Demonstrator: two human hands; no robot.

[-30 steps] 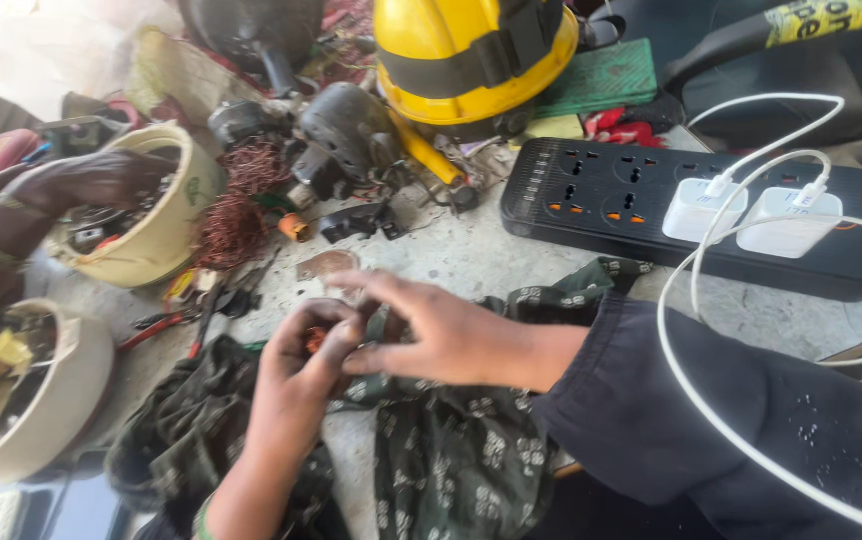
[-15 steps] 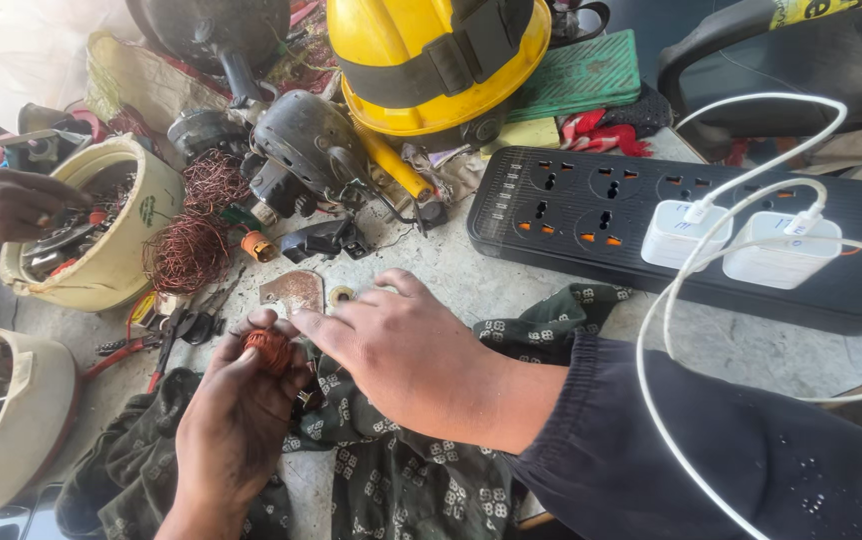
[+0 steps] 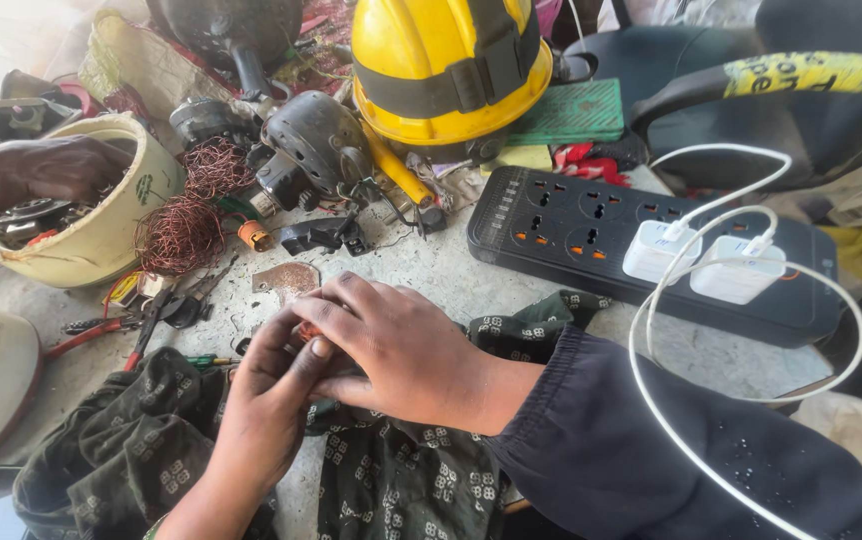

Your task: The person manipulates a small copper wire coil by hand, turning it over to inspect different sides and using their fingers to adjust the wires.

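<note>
Small orange-brown part (image 3: pixel 309 330) sits pinched between both hands, low centre of the desk, mostly hidden by fingers; can't tell what it is exactly. Right hand (image 3: pixel 401 350) lies over it from the right, fingers curled closed around it. Left hand (image 3: pixel 271 400) comes up from below, thumb and fingertips pressed against the same part, also closed on it. Both hands touching each other.

Under the hands: dark green patterned cloth (image 3: pixel 401 480) spread over the grey concrete desk (image 3: pixel 451 275). Just above the fingers, a flat rusty-brown metal scrap (image 3: pixel 286 280). Left of that, red-handled pliers (image 3: pixel 101 330) lying flat.

Further up: tangle of bare copper winding wire (image 3: pixel 181 225), beside a cream plastic bowl (image 3: pixel 116 230) of scrap parts. Another person's hand (image 3: pixel 36 170) rests on that bowl's rim. Dark round motor housing (image 3: pixel 316 140) near the wire.

Top centre: yellow hard hat with black strap (image 3: pixel 446 65). Right of it, green ribbed flat block (image 3: pixel 566 112).

Right side: black multi-socket power strip (image 3: pixel 571 225), two white chargers (image 3: pixel 696 260) plugged in, white cable (image 3: pixel 651 400) looping down across the dark sleeve (image 3: pixel 671 460) of the right arm.
</note>
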